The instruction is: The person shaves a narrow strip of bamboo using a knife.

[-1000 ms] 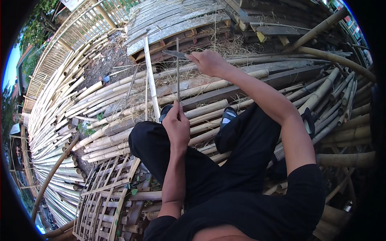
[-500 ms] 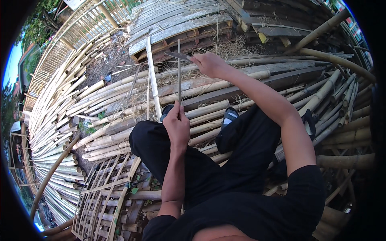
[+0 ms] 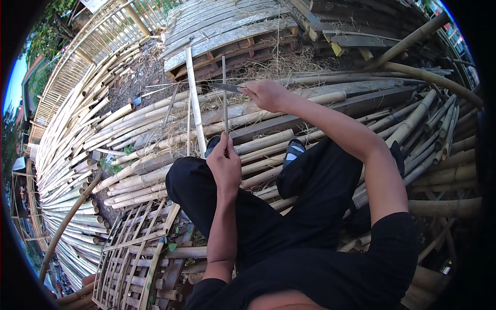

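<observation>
Pointing away from the body, a thin, narrow strip (image 3: 226, 114) is held in the left hand (image 3: 224, 168), its near part pinched between thumb and curled fingers beside the left knee (image 3: 187, 175). In the right hand (image 3: 267, 96) a knife (image 3: 233, 89) is grasped, with the fingers closed around its handle and the blade pointed to the left. The strip is crossed by the blade in its upper part, well apart from the left hand; whether the edge is pressed into the surface or merely laid against it cannot be told.

As far as can be judged, the work is caught partway: strip and knife are both in grip and brought together, so the preparation can be counted as done. Since neither is set down, the piece is judged unfinished. The strip is seen to be slender already, and no cut through it can be made out. How much of its surface is finished, and how much is left, cannot be read at this size.

To its left, a wider pale strip (image 3: 195, 103) is left unheld, its lower end near the left shoe (image 3: 212, 144); whether it is worked cannot be told. The feet are surrounded by bamboo poles (image 3: 267, 143), beyond which a wooden pallet (image 3: 222, 32) is seen.
</observation>
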Demonstrator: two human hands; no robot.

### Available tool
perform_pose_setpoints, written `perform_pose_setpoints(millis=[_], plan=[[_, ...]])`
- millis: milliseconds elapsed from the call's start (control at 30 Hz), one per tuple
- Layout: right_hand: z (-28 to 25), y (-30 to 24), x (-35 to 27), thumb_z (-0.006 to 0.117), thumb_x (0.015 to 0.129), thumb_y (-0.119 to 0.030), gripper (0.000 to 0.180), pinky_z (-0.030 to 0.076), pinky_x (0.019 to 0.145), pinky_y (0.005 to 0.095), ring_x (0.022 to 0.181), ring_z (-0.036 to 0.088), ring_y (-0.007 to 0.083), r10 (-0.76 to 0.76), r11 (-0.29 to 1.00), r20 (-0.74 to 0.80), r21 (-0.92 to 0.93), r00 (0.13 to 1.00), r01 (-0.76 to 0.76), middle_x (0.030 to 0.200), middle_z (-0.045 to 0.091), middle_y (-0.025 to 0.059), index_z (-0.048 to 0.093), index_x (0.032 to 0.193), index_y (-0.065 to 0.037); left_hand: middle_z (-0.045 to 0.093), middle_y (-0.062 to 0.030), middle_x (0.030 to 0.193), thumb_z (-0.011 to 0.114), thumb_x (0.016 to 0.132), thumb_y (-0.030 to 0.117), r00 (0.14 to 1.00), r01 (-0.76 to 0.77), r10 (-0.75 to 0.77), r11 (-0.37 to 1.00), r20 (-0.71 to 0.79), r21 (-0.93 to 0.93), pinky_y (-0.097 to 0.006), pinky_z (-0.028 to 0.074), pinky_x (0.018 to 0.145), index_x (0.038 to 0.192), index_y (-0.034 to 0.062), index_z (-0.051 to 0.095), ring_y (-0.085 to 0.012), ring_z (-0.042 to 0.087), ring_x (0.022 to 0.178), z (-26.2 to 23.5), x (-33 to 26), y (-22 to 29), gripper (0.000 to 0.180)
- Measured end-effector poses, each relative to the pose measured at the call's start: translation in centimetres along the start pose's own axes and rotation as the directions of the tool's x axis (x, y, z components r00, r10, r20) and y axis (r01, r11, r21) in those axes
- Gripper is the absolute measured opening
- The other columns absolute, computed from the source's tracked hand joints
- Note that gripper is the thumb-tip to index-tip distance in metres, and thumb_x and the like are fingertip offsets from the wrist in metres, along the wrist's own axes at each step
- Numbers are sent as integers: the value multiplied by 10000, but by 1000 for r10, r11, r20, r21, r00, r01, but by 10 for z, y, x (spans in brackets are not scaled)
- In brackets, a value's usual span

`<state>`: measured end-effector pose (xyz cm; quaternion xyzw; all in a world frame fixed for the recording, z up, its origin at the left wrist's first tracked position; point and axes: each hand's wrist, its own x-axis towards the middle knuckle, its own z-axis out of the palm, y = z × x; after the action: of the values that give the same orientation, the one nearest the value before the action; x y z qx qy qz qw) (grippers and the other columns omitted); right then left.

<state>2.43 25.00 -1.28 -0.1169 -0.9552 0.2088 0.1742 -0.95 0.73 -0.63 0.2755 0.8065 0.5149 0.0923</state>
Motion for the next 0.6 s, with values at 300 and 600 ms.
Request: perform_pose_setpoints(millis=[300, 600], plan=[[0, -6, 0, 429, 1007, -335, 377, 431, 533, 510, 623, 574, 452, 11, 999, 32, 29, 999, -12, 615, 568, 229, 569, 844, -25, 604, -232, 729, 566, 927, 38, 989, -133, 133, 991, -61, 10, -299, 446, 576, 1134, -87, 618, -170, 502, 568, 3, 0, -10, 248], [-7, -2, 5, 432, 1004, -330, 386, 447, 576, 519, 643, 581, 450, 85, 996, 22, 28, 996, -86, 632, 576, 231, 590, 836, -21, 582, -208, 687, 561, 933, 42, 998, -60, 60, 998, -9, -9, -303, 426, 548, 1127, -83, 622, -142, 463, 556, 1, 2, -4, 239]])
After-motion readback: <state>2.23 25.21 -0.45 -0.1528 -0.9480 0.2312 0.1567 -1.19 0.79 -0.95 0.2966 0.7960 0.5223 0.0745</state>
